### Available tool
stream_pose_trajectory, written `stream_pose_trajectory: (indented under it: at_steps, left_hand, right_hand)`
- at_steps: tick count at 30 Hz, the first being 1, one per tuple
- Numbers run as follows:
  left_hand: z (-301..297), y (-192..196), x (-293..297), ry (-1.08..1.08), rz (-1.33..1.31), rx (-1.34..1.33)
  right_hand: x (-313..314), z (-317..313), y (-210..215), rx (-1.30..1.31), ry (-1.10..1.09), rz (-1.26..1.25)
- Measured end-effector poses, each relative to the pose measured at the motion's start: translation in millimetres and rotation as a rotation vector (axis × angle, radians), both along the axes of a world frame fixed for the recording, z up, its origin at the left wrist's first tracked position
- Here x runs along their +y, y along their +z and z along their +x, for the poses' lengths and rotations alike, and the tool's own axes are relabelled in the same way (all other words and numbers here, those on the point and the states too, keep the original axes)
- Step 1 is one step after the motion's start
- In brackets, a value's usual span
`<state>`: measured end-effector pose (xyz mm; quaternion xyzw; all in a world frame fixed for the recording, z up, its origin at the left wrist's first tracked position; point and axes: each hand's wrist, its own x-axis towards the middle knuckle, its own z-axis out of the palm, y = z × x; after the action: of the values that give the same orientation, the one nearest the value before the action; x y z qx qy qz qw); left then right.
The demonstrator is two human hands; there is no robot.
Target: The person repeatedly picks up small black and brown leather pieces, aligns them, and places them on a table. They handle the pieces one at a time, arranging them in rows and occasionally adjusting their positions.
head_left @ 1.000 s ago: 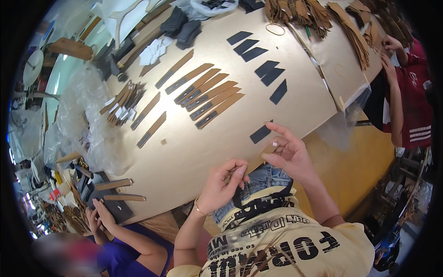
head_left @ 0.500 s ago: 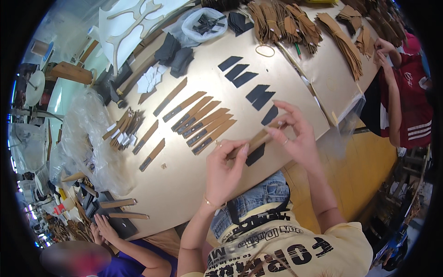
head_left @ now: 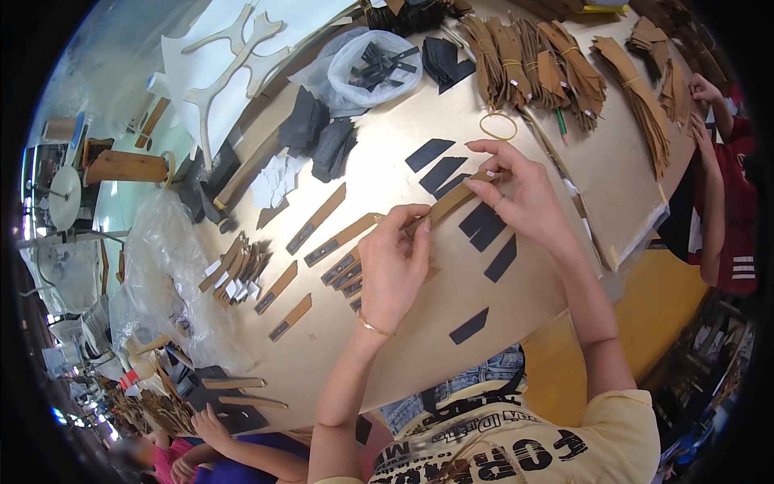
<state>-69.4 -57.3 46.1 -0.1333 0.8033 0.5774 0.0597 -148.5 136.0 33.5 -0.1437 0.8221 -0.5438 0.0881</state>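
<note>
A narrow brown strip (head_left: pixel 453 201) is held slantwise above the table between my two hands. My left hand (head_left: pixel 395 262) pinches its lower left end, its fingers hiding that end. At the upper right end, my right hand (head_left: pixel 522 198) grips it between thumb and fingers; a small white bit shows there. Below and around my right hand lie slanted black pieces (head_left: pixel 501 258), and another black piece (head_left: pixel 469 325) lies nearer me. Partly behind my left hand are several brown strips (head_left: pixel 343 240) with dark patches at their lower ends.
White-tagged strips (head_left: pixel 238 270) lie left, beside crumpled clear plastic (head_left: pixel 173 274). Farther back are a hammer (head_left: pixel 211 211), black stacks (head_left: pixel 332 149), a bag of black pieces (head_left: pixel 372 77) and banded brown bundles (head_left: pixel 536 64). Co-workers' hands (head_left: pixel 211 427) are at lower left and at right.
Both my hands, with the brown strip between them, have moved up and farther over the table. The black piece nearest me is now uncovered, while some patched strips are hidden.
</note>
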Motion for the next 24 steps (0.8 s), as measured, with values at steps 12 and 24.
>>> stream_pose_trajectory:
  at_steps: [12,24]
  left_hand:
    - [-16.7,-4.5,-9.2,-0.119,-0.159,0.02]
    - [-21.3,-5.9,-10.9,-0.213,-0.17,0.07]
  right_hand:
    - [-5.2,-5.1,-12.8,0.051,-0.062,0.074]
    - [-6.9,-5.8,-9.5,-0.083,-0.109,0.079]
